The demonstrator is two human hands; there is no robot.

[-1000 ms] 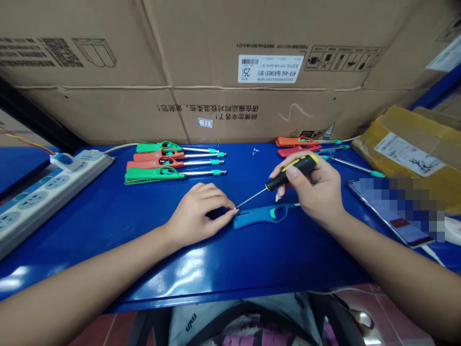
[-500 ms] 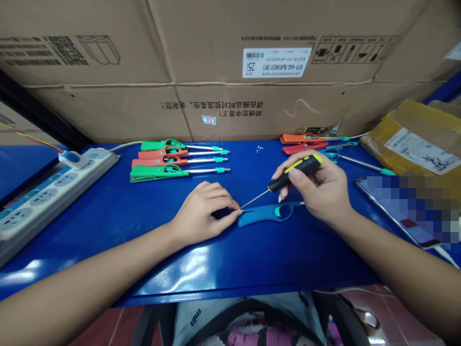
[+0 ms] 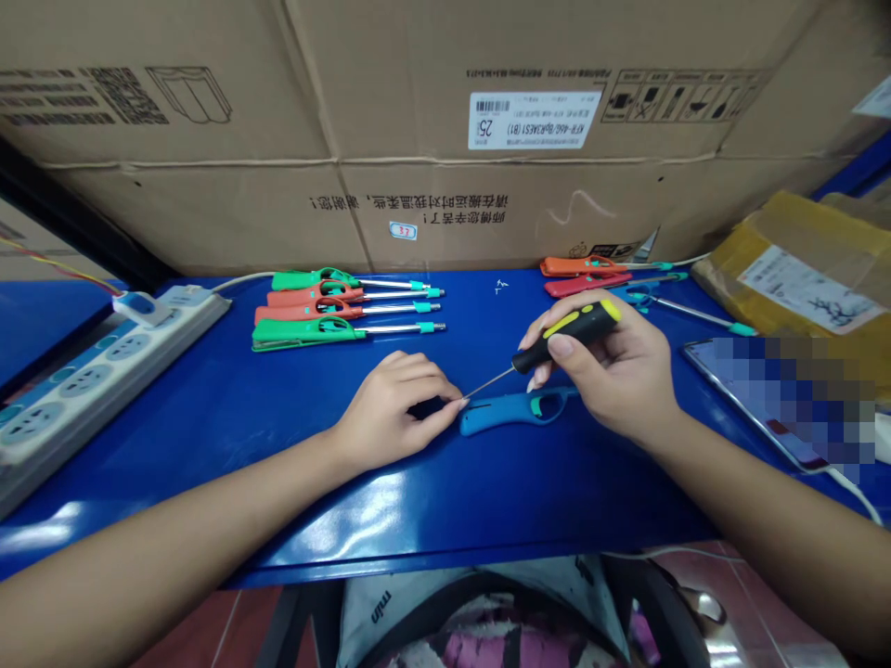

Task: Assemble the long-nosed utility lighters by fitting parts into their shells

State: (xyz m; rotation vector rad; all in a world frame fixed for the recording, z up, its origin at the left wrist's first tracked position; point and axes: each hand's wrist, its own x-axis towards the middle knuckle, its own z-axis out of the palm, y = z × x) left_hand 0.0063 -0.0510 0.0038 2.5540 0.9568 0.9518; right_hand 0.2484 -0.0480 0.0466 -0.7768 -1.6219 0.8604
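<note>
Head view, clock centred on the blue lighter (image 3: 502, 416), which lies flat on the blue table (image 3: 362, 501), just right of and below mid-frame, butt towards 9, rod towards 3 and partly covered. Step looks like fine tip work at the butt end. To do it well, left to right: left hand (image 3: 396, 408) should guide the tip lightly and pin the butt so the body can't swing; screwdriver (image 3: 567, 336) leans up towards 1–2, so probably best tipped more upright if it has to seat in a screw, with gentle pressure, since a low shaft could skid over the plastic; right hand (image 3: 619, 366) should turn from the fingers, wrist loose.

Hands, left to right. Left, at 9: thumb and index pinched close about the screwdriver tip, other fingers curled; whether a tiny part sits in the pinch, can't tell. Right, at 2–3: wrapped round the black-and-yellow handle, thumb along it, firm grip.

Nearby, left to right: power strip (image 3: 104, 371) at 9, row of green and orange-red lighters (image 3: 306, 306) at 10, orange lighter (image 3: 581, 267) at 1, phone (image 3: 738, 394) at 3, taped parcel (image 3: 800, 278) past 2.
</note>
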